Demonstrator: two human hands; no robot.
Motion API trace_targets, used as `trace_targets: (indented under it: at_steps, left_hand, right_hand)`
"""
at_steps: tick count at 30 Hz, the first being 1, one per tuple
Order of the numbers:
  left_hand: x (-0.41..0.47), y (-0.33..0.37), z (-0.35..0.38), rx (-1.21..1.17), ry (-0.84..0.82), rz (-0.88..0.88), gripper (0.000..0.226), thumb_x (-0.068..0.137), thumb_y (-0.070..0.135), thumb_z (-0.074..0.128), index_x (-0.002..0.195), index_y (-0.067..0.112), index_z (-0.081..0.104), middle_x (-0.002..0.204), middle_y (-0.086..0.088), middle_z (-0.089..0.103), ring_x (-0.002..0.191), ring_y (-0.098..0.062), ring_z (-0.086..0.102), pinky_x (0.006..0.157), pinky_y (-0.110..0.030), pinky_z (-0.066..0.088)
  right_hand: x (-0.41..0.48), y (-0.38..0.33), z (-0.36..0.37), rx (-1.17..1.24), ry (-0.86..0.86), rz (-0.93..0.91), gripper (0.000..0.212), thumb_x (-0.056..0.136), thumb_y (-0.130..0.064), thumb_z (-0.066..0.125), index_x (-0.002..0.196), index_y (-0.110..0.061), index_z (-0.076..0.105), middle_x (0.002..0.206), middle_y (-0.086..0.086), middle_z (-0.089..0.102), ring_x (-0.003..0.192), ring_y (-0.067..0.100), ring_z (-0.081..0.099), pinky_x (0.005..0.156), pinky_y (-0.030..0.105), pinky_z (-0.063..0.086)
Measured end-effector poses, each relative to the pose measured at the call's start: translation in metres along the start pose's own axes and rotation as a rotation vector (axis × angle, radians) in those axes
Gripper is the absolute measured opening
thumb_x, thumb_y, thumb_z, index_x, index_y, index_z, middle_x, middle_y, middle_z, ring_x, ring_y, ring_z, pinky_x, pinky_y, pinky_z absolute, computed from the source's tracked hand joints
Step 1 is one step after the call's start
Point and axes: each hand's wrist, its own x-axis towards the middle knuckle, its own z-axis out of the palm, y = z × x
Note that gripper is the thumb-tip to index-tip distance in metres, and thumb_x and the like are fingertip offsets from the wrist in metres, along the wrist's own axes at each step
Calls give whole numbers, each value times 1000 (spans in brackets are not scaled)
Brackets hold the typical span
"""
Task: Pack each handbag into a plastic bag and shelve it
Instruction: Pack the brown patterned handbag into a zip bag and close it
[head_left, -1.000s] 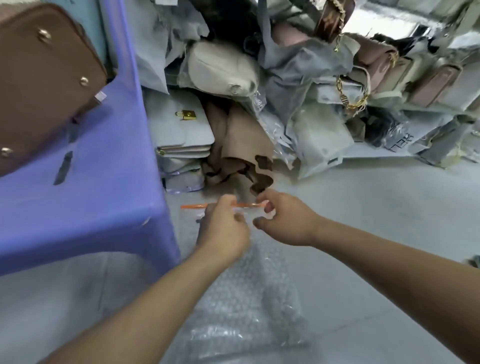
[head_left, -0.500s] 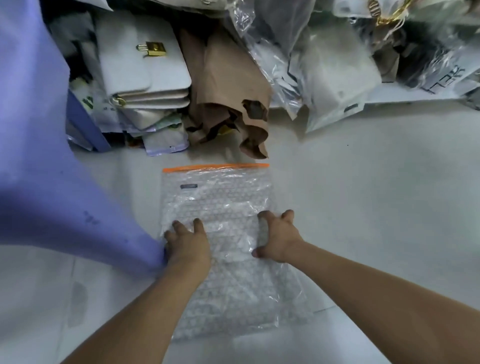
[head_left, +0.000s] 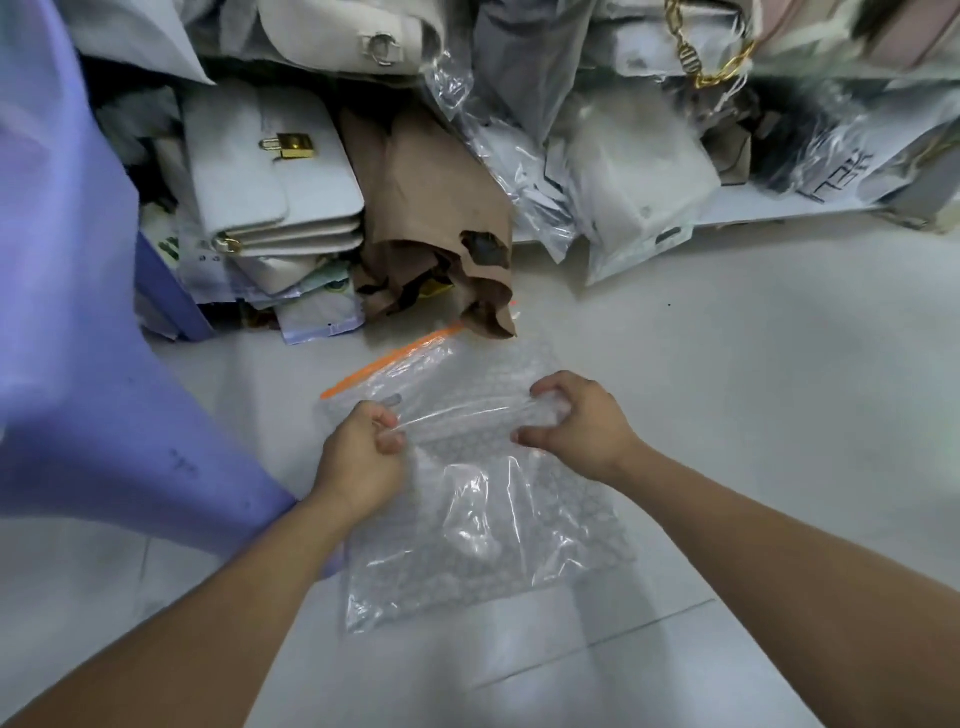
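On a pale floor (head_left: 727, 415) before piled handbags (head_left: 270, 171), both hands, left (head_left: 363, 457) and right (head_left: 576, 426), pinch the bubble-lined plastic bag (head_left: 483, 519); the slick film could slip or tear if yanked.

Plastic bag (head_left: 483, 519): clear, glossy film over bubble-textured lining, orange seal strip. Floor (head_left: 753, 389) beneath it: smooth, pale, faint sheen. Beyond the bag: crumpled matt brown paper (head_left: 436, 208); white handbag (head_left: 270, 176), smooth, with shiny gold metal lock.
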Motion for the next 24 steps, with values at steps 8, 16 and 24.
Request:
trace_targets:
  at_steps: [8,16,24]
  left_hand:
    - [-10,95,-51,110,255,571,48,79,-5,60,119,20,65,116,-2,57,110,-23,45,93,-16,29]
    - [-44,182,-182,36,602,767,41,93,28,59,132,18,63,118,8,51,113,-17,38,99,-9,22]
    - [-68,195,-344,-739,701,386,13,95,32,66,106,27,60,104,10,67,92,-2,66,95,-37,53]
  right_hand:
    - [-21,-60,-41,455,546,-163,24,83,-47,78,100,-37,64,100,-15,68,89,-1,65,83,29,55]
    - [-46,-193,-82,481,807,-493,44,90,-44,75,128,-28,60,122,-23,60,115,-6,56,104,32,49]
    - [-86,-341,-125,523,854,-925,42,102,-33,62,141,-17,55,137,-10,57,131,4,53,113,23,40]
